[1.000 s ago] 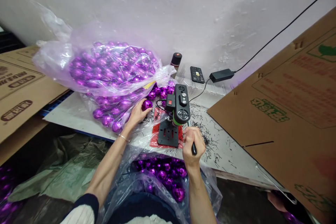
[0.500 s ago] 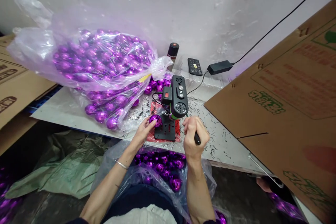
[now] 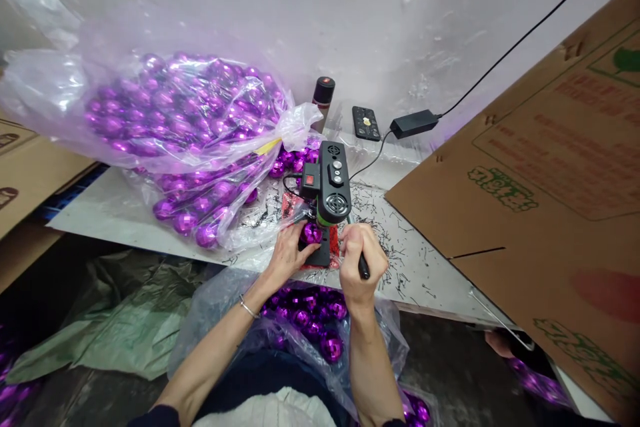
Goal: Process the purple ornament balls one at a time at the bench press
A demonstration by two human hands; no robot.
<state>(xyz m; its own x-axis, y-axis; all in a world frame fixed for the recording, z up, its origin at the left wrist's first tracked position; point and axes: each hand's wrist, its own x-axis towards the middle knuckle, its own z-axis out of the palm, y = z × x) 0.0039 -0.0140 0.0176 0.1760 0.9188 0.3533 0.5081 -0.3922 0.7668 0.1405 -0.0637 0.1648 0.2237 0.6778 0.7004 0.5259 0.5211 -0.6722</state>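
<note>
My left hand grips a shiny purple mirror-ball ornament between thumb and fingers, under the head of a small black bench press. The ball is over the press's dark base plate; whether it touches the plate I cannot tell. My right hand is wrapped in a fist round the press's black lever handle, just right of the base. A red switch box sits on the press's left side.
A big clear bag of purple balls lies at the left. Behind the press stand a spray can, a phone and a power adapter. Small black bits litter the table. Cardboard box at right; open bag of balls at my lap.
My left hand has moved right, carrying the purple ball from beside the press to under its head. My right hand stays on the lever handle. The view has shifted slightly.
</note>
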